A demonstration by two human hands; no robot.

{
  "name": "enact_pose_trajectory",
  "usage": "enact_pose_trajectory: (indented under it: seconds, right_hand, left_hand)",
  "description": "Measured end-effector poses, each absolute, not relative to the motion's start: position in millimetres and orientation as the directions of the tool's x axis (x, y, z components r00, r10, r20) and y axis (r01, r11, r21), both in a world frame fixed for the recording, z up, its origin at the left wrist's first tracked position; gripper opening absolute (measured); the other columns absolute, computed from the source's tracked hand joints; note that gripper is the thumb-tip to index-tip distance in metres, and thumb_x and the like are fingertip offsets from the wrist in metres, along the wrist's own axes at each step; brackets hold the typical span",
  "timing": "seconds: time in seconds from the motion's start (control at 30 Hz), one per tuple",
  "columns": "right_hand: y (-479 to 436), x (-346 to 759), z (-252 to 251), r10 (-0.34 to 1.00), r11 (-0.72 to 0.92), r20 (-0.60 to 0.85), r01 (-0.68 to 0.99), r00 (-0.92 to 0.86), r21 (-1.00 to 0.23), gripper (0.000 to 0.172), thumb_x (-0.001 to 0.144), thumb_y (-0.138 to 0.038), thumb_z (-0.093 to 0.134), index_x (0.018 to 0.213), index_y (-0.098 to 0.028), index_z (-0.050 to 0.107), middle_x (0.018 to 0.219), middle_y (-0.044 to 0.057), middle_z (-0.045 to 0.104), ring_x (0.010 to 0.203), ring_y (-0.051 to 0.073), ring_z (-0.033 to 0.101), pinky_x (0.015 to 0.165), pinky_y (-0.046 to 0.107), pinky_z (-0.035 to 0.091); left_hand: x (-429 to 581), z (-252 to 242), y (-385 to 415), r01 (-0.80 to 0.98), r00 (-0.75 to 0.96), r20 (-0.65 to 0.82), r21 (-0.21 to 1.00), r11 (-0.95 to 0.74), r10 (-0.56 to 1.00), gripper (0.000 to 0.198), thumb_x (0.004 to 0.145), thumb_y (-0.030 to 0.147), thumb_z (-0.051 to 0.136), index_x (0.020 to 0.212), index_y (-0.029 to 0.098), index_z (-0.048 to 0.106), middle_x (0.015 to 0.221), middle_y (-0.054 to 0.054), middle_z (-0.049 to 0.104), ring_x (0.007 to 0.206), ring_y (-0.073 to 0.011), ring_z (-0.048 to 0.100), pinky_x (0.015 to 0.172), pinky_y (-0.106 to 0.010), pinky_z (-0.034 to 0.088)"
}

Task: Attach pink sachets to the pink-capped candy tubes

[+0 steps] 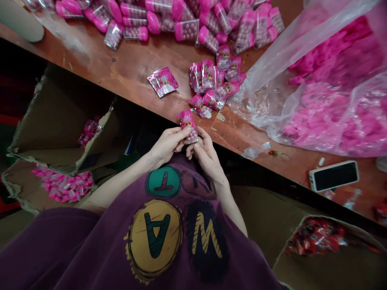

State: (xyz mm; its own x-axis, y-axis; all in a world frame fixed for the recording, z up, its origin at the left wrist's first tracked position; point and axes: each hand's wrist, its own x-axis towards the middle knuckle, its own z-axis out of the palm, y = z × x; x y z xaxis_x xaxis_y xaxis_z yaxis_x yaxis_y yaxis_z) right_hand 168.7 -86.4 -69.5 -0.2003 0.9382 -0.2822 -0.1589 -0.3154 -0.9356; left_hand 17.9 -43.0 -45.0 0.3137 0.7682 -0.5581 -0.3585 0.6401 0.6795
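A small candy jar [188, 125] with a pink printed sleeve is held between both hands near the table's edge, tilted, its clear part showing pink balls. My left hand [169, 145] pinches it from the left, thumb across the front. My right hand [206, 151] grips its lower right side, with the fingers curled at the end. Just beyond lies a group of similar sleeved jars [208, 76]. To their left is a small stack of flat pink printed sleeves [163, 81].
Many unsleeved pink-capped jars [187, 30] lie along the back. At right are a clear plastic bag [272, 96] of pink pieces and a phone [334, 176]. Below the table stand cardboard boxes [45, 112], one holding pink items [65, 185], another red packets [317, 235].
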Motion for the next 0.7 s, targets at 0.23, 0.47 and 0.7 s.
enact_pose_trajectory:
  seconds: [0.23,0.47,0.7]
  right_hand:
    - [-75,169,-76,0.977,-0.207,-0.205,-0.022,-0.062,-0.978,0.048,0.101,-0.054,0.057,0.143,-0.031,0.049,0.083,-0.001,0.063,0.070,0.017,0.062,0.071,0.035,0.057]
    - [-55,186,-55,0.987,-0.107,-0.132,0.240,-0.090,-0.965,0.044,0.103,-0.044,0.053,0.143,-0.027,0.056,0.104,0.005,0.068,0.082,0.015,0.065,0.079,0.033,0.056]
    - [-3,188,-39,0.990,-0.059,-0.018,0.299,0.138,-0.953,0.032,0.093,-0.051,0.068,0.109,-0.023,0.065,0.095,0.003,0.069,0.086,0.020,0.063,0.088,0.037,0.055]
  left_hand:
    - [24,-43,-45,-0.281,0.365,-0.481,0.759,0.587,0.797,0.039,0.090,0.047,0.076,0.077,0.013,0.063,0.064,0.000,0.058,0.044,-0.0023,0.038,0.042,-0.020,0.021]
    - [24,-42,-25,-0.002,0.279,-0.423,0.897,0.441,0.862,0.029,0.087,0.042,0.072,0.079,0.014,0.067,0.058,0.004,0.054,0.047,-0.0072,0.040,0.046,-0.021,0.028]
    - [32,-24,-1,0.288,0.273,-0.263,0.940,0.183,0.925,0.025,0.081,0.025,0.076,0.103,0.014,0.073,0.094,-0.006,0.073,0.076,-0.0174,0.066,0.075,-0.029,0.053]
